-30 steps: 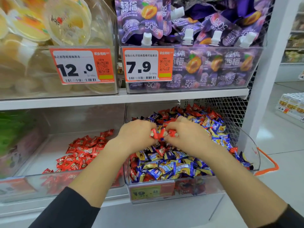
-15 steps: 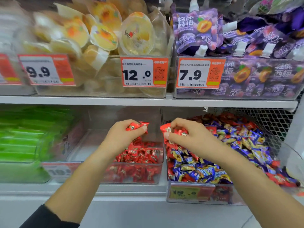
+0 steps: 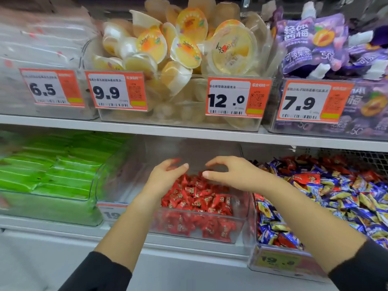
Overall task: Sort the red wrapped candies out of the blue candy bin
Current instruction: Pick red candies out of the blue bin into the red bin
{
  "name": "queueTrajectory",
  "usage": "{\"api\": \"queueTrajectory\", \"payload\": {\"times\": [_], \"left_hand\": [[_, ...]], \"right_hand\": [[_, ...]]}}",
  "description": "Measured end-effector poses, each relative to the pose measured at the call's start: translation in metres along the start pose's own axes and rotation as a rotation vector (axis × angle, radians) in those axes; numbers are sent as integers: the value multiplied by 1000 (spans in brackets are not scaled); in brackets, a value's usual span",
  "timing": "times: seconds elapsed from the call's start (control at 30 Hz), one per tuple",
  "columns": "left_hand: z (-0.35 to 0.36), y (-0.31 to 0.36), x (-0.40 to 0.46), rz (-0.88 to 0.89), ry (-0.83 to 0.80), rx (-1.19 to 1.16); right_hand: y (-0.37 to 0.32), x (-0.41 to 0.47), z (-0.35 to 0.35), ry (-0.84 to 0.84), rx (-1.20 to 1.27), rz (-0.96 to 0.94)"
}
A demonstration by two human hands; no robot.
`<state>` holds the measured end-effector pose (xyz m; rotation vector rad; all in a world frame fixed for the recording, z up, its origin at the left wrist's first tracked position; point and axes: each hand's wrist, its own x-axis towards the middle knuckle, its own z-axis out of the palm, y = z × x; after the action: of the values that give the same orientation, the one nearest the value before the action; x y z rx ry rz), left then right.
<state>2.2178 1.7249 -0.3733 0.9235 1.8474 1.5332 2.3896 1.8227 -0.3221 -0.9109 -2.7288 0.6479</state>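
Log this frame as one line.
left hand: open | right hand: open | both over clear bin of red wrapped candies | reds remain in blue candy bin

Lower shelf, left to right — packet bin (image 3: 52,185), wrapped-candy bin (image 3: 241,217), mixed-candy bin (image 3: 255,238). Both hands — left hand (image 3: 165,177), right hand (image 3: 233,173) — hover above the middle bin. Jelly cups (image 3: 184,43) sit on the shelf above.
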Motion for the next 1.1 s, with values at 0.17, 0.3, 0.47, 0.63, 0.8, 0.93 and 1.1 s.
{"api": "queueTrajectory", "payload": {"times": [0.17, 0.3, 0.47, 0.63, 0.8, 0.93, 1.1], "left_hand": [[4, 8, -1, 46, 60, -15], [23, 20, -6, 128, -12, 84], [73, 45, -25, 305, -150, 275], [125, 75, -60, 518, -400, 518], [197, 65, -100, 830, -713, 844], [244, 47, -105, 1057, -736, 1002], [271, 46, -78, 1388, -649, 1150]], "right_hand": [[22, -38, -15, 152, -31, -10], [52, -75, -29, 319, -7, 1], [94, -118, -47, 356, -33, 131], [131, -159, -60, 399, -55, 214], [170, -194, -65, 569, -156, 260], [199, -222, -63, 668, -250, 263], [217, -237, -54, 838, -256, 305]]}}
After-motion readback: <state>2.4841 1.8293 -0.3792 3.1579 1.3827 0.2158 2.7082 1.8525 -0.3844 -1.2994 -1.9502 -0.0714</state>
